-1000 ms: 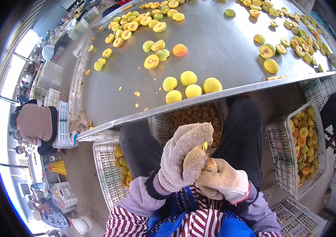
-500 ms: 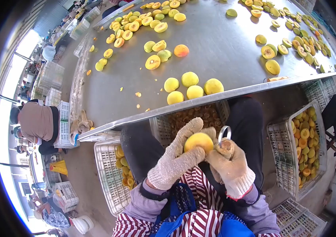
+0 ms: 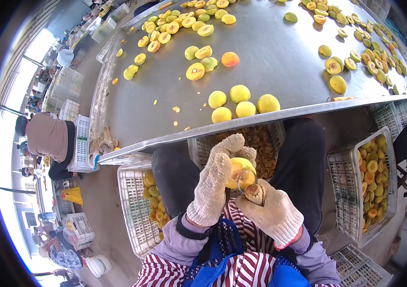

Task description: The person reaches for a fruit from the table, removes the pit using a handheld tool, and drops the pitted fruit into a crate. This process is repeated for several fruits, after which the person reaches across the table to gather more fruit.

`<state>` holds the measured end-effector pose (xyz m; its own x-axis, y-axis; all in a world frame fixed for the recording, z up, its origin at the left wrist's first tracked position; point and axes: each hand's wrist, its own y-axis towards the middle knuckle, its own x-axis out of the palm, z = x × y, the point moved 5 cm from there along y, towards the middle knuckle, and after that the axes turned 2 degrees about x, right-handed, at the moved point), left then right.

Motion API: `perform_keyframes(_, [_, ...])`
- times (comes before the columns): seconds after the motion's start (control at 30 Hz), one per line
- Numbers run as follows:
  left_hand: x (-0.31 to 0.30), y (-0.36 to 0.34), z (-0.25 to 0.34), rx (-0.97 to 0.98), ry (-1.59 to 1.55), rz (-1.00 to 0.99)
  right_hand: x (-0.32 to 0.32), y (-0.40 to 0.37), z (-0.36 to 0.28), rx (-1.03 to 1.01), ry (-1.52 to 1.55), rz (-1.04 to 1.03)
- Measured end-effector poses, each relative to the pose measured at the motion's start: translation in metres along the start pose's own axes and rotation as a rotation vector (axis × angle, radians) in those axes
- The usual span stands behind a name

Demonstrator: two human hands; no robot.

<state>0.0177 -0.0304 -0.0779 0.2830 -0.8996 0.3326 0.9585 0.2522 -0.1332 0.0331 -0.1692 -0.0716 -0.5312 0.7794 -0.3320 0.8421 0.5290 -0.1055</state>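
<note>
In a knit work glove, my left hand [image 3: 211, 184] cups a yellow peach half [image 3: 238, 168] with its cut face turned toward my right hand. My gloved right hand [image 3: 275, 213] is closed round the wooden handle of a ring-bladed pitting knife [image 3: 254, 192]. The thin metal loop lies against the cut face of the fruit. Both hands are above my lap, below the table edge. Beneath them, between my knees, a crate [image 3: 200, 152] holds brown and orange scraps. Several whole yellow peaches [image 3: 245, 109] sit on the table just beyond.
A metal table [image 3: 160, 103] with a raised edge spans the front, with piles of peach halves [image 3: 184, 21] at its far side. Crates of halves stand at my left [image 3: 134, 210] and right [image 3: 346, 191]. Other people [image 3: 48, 138] work at far left; another person's leg shows at right.
The peach has turned so its cut face shows. The pitting knife's ring has moved from beside the fruit onto that face. My view has shifted slightly.
</note>
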Motion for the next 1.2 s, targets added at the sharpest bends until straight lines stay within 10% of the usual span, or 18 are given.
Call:
perform_keyframes(0.3, [0.009, -0.012, 0.005, 0.282, 0.095, -0.098, 0.007, -0.007, 0.008, 0.032, 0.093, -0.083])
perform_keyframes(0.57, [0.013, -0.009, 0.024, 0.151, 0.425, -0.065, 0.015, -0.016, 0.005, 0.525, 0.609, -0.499])
perform_keyframes(0.93, [0.034, -0.004, 0.041, 0.885, 0.854, -0.339, 0.005, -0.022, 0.011, 0.559, 0.877, -0.641])
perform_keyframes(1.07, [0.036, 0.019, 0.029, 0.129, 0.688, -0.303, 0.002, -0.020, 0.020, 0.701, 0.945, -0.651])
perform_keyframes(1.17, [0.048, 0.007, 0.040, 0.939, 0.957, -0.394, 0.005, -0.026, 0.027, 0.702, 1.101, -0.697])
perform_keyframes(1.2, [0.048, 0.008, 0.041, 0.940, 0.957, -0.395, 0.006, -0.026, 0.029, 0.666, 1.057, -0.667])
